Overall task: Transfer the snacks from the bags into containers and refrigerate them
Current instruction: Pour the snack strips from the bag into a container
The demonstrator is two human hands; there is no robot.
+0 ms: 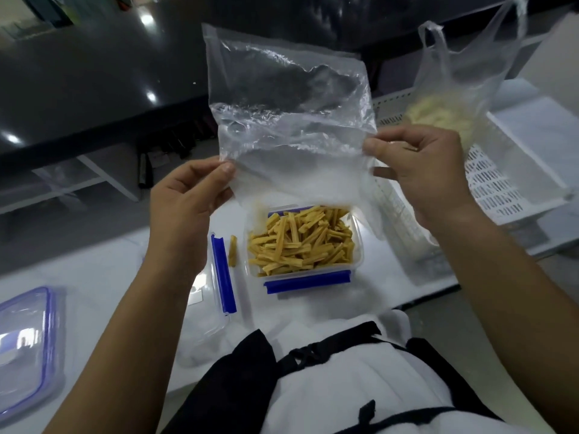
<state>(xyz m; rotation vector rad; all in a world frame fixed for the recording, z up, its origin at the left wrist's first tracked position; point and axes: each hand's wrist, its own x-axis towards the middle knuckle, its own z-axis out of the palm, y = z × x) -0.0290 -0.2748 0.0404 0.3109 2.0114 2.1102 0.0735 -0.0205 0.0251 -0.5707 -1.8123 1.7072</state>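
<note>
White table [103, 270] before you, dark glossy counter beyond it. Item one: clear plastic bag [282, 120], upended and looking empty, held over the open container; your left hand [185, 202] pinches its lower left edge between thumb and fingers, your right hand [419, 170] pinches the lower right edge likewise. Item two: clear container [358, 245] with blue clips, directly under the bag and filled with yellow snack sticks [300, 239]. Item three: one stray stick [232, 253] on the table just beside the container's left wall. Item four: a lid with a blue clip [219, 270], lying left of the container. Item five: a second lidded container [28, 346] at the far left. Item six: a thin handled bag [454, 98] holding pale snacks, sitting in the white perforated tray [501, 189] to your right. Status, as judged: first bag emptied; stray stick, lid, second bag and refrigeration all remain.
</note>
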